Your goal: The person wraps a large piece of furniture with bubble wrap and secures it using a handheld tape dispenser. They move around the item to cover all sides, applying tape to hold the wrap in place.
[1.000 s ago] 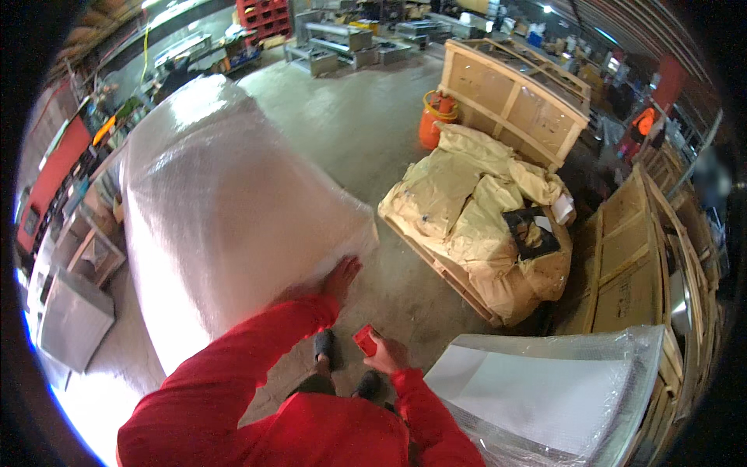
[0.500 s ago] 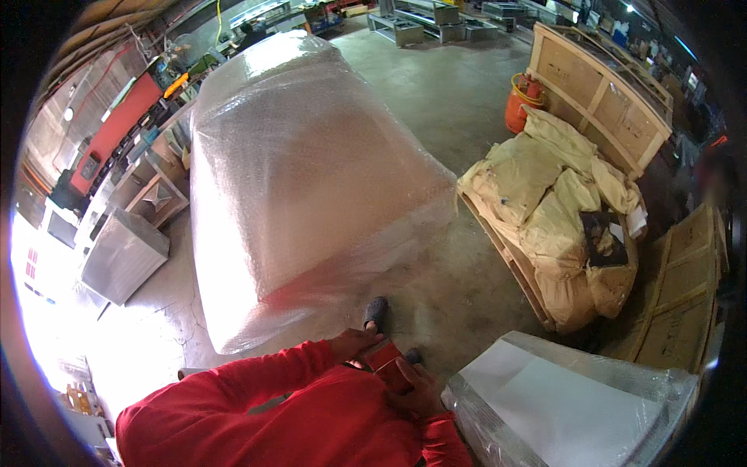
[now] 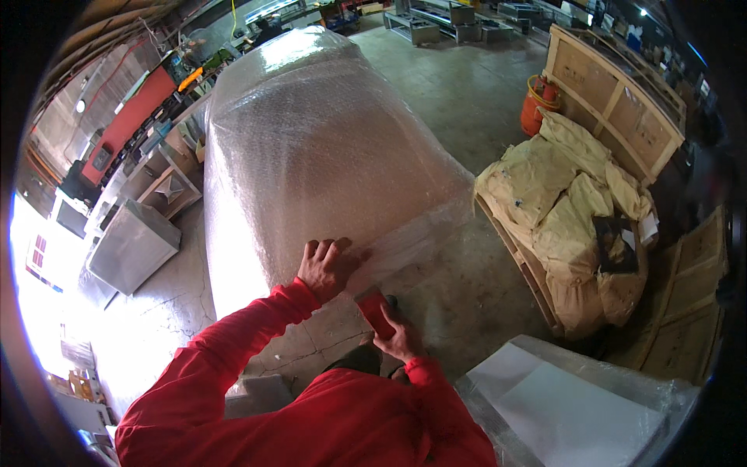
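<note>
A large bulky object sheathed in clear bubble wrap stands in front of me. My left hand reaches to its lower near edge, back of the hand up and fingers apart, and appears to rest on the wrap. Just right of it, my right hand grips a flat red rectangular object with a dark end; its exact kind cannot be made out. The red object is held low, close to the wrap's near edge.
A pallet with yellowish cloth-like bundles is at right, beside an orange gas cylinder and wooden crate panels. A plastic-wrapped white panel lies near right. Metal cabinets stand at left.
My left hand has left the red object and moved forward onto the bubble wrap. The right hand keeps the red object, now held a little further forward.
</note>
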